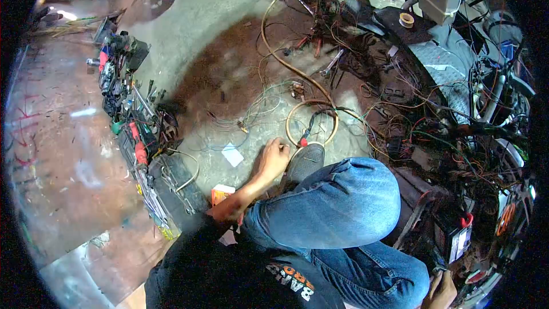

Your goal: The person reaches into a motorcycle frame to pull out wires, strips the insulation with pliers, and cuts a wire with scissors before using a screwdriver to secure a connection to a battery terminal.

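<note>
My left hand [275, 157] is low over the concrete floor beside the toe of a dark grey shoe [306, 163]. Its fingers are curled in, and whatever they hold, if anything, does not show. Just right of it, a red-ended piece [303, 142] on a dark cable touches the shoe tip. My right hand [440, 292] is at the bottom right, past my knee, below a black battery [452, 240] with a white label. Its fingers are closed around something small and dark that I cannot make out. The frame's lower edge cuts off part of this hand.
A tan hose [274, 46] loops across the floor. Loose wires tangle around a dismantled vehicle [446, 80] on the right. A long tray of tools [137, 131] lies left, beside a reddish metal sheet [63, 154]. A wrench [331, 62] and a white paper [232, 154] lie ahead.
</note>
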Demonstrator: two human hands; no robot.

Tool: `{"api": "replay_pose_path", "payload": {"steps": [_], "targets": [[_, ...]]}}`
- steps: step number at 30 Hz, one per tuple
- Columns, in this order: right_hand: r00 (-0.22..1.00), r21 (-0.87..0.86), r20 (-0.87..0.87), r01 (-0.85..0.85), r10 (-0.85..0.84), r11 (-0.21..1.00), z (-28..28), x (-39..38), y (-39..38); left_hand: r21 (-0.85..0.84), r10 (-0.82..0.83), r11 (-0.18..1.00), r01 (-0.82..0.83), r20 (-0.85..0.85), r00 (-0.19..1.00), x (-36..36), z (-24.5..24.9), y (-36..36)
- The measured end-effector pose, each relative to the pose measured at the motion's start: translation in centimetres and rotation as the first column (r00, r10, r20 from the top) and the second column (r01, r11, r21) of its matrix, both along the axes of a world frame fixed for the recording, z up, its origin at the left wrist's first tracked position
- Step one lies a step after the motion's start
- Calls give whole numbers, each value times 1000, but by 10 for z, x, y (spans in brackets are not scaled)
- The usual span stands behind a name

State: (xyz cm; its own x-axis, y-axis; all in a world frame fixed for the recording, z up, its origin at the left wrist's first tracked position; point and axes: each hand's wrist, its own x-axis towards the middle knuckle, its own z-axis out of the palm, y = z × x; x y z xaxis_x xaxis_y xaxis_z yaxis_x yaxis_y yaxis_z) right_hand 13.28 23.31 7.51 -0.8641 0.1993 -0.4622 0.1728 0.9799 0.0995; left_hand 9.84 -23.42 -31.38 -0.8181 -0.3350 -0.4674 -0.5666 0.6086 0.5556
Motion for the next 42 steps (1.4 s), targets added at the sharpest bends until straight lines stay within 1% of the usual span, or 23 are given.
{"api": "replay_pose_path", "payload": {"steps": [2,3,4,6,8,13,16,17,20,21,23,24,26,28,29,31,32,34,36,37,40,41,42], "targets": [[1000,-3,2,-1,1,1000,4,-2,-4,-48,22,999,-23,-23,999,17,-23,-10],[998,-37,-50,-27,25,999,4,-3,-8,-82,40,996,-42,-25,999,22,-23,-12],[999,-30,-42,-34,33,999,3,-1,-4,-120,61,991,-64,-28,998,27,-21,-14],[998,-32,-25,-60,59,998,-4,7,6,-251,18,968,-24,-27,999,35,-20,-21],[999,53,35,0,-2,999,-3,3,3,-373,-6,928,-2,-19,1000,41,-17,-24],[997,28,16,-71,71,997,1,0,-1,-460,68,883,-96,-77,995,51,-17,-43],[1000,21,26,-9,8,1000,-2,3,3,-523,88,844,-123,-92,992,55,-25,-64],[997,44,71,34,-37,998,-4,4,7,-576,61,806,-136,-147,987,59,-34,-72],[998,86,60,-20,15,996,-10,14,24,-535,-7,843,-60,-121,993,60,-25,-88],[996,102,90,-9,0,995,-7,10,18,-525,19,849,-63,-87,996,59,-21,-89],[989,137,146,13,-33,990,1,0,3,-516,-49,856,30,-23,999,64,-27,-100],[997,82,82,-13,6,997,0,4,4,-509,-85,857,79,10,996,65,-29,-104],[996,-15,-58,-70,69,997,-4,11,8,-514,-99,855,61,-48,994,54,-17,-98],[998,-9,-26,-56,55,998,-5,12,10,-525,-103,849,56,-62,993,39,3,-86],[998,6,-24,-56,56,998,-6,13,11,-565,-176,825,-2,-259,950,31,10,-79],[999,35,30,-42,41,999,-6,11,12,-288,-4,956,-47,-174,985,10,31,-65],[999,46,42,-37,35,998,-5,10,10,-141,72,986,-87,-112,991,0,45,-56],[998,67,64,-29,24,997,-6,9,8,-73,32,995,-65,-382,924,-18,65,-30],[998,104,53,-50,45,993,-7,10,9,70,42,997,-24,-266,963,-34,85,-11],[997,124,47,-60,54,991,-7,11,10,91,8,996,15,-246,969,-38,91,-5],[993,53,-79,-87,91,995,-4,14,7,141,-13,989,50,-249,969,-48,114,16],[988,30,-119,-96,99,995,-3,15,6,95,-76,987,128,-428,900,-48,112,21],[993,19,-90,-81,83,997,-3,16,7,105,-110,980,168,-415,903,-47,114,23]]}}
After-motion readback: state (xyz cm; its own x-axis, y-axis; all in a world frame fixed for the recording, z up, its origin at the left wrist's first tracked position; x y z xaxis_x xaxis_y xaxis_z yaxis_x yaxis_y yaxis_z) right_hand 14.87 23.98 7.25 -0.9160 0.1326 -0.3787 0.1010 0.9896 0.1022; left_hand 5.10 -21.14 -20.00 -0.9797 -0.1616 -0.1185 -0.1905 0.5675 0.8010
